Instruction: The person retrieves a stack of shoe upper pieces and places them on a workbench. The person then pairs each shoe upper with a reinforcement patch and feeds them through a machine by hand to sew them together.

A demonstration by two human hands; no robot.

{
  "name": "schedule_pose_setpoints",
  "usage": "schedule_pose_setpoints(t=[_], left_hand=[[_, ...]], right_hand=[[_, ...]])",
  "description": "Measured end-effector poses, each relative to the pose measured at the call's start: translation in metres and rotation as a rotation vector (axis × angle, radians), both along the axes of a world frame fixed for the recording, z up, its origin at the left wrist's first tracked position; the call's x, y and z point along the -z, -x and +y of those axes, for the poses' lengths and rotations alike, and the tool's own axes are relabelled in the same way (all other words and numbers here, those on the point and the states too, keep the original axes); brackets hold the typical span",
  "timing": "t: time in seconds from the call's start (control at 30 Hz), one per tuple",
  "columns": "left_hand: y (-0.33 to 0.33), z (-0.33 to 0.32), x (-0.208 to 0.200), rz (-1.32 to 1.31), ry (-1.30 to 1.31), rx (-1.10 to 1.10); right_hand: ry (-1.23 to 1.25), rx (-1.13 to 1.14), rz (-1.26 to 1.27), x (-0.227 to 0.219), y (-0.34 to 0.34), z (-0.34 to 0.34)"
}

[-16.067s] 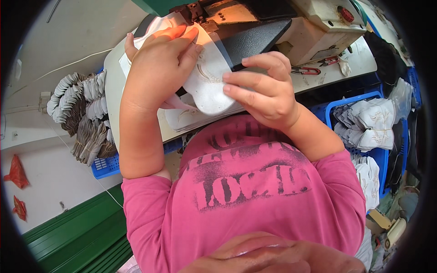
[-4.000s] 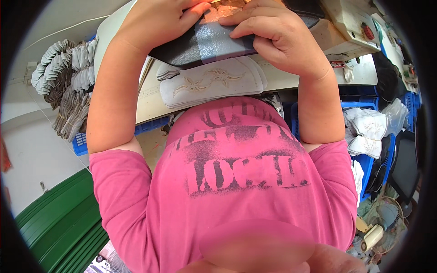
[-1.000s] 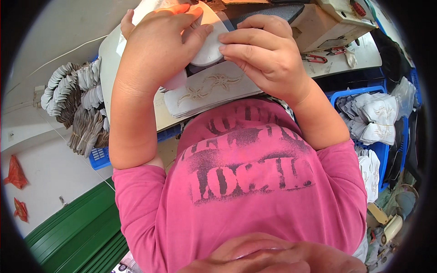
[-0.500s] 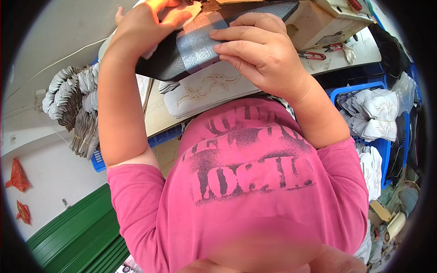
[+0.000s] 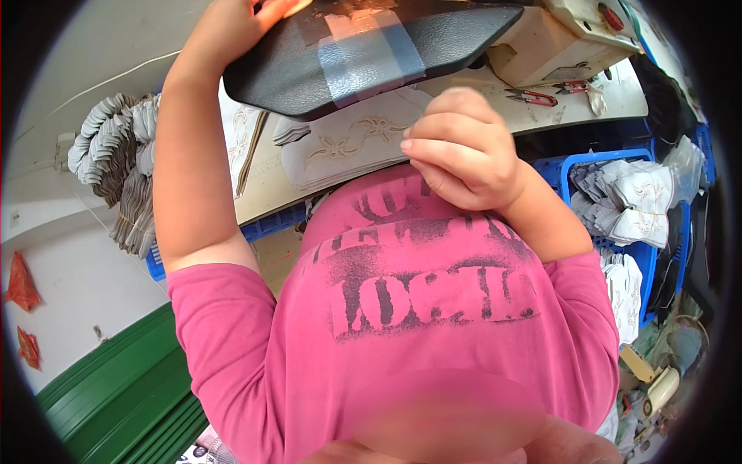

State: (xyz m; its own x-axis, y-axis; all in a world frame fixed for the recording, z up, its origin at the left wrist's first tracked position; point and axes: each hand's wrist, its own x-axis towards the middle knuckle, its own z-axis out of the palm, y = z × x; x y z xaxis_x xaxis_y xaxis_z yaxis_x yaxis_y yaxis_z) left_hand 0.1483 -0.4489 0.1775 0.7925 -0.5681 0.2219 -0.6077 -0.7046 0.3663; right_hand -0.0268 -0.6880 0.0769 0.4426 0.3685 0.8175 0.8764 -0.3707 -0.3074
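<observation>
At the top edge, my left hand [image 5: 246,19] is partly cut off by the frame. Its thumb presses on a pale fabric piece [image 5: 298,7], of which only a sliver shows beside the black board. My right hand [image 5: 468,151] is in front of my belly with its fingers curled together; whatever they pinch, if anything, is hidden. Between the hands slopes the black textured board [image 5: 278,81], with strips of clear and bluish tape [image 5: 371,62] across it. Under its near edge lies a stack of white embroidered fabric pieces [image 5: 340,151].
A cream machine housing [image 5: 553,46] stands at the back right, beside red-handled thread snips [image 5: 532,97]. A blue basket [image 5: 572,166] at the right holds bundled white pieces [image 5: 630,197]. More bundles [image 5: 116,147] hang at the left. The pale tabletop [image 5: 267,189] ends near my belly.
My right hand has left the taped board and drawn back toward my belly, its fingers curling in. The left hand has moved up and left, partly out of the frame.
</observation>
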Motion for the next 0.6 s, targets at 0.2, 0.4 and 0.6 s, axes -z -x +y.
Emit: schedule_pose_setpoints(t=[0.2, 0.4, 0.6], left_hand=[[0.058, 0.044, -0.003, -0.051, -0.047, -0.067], [0.092, 0.026, 0.001, -0.236, -0.148, -0.163], [0.051, 0.044, 0.011, -0.417, -0.333, -0.103]], right_hand=[[0.298, 0.167, 0.342, 0.071, 0.002, -0.011], [0.418, 0.163, 0.459, 0.076, -0.004, -0.015], [0.443, 0.118, 0.530, 0.069, -0.011, -0.018]])
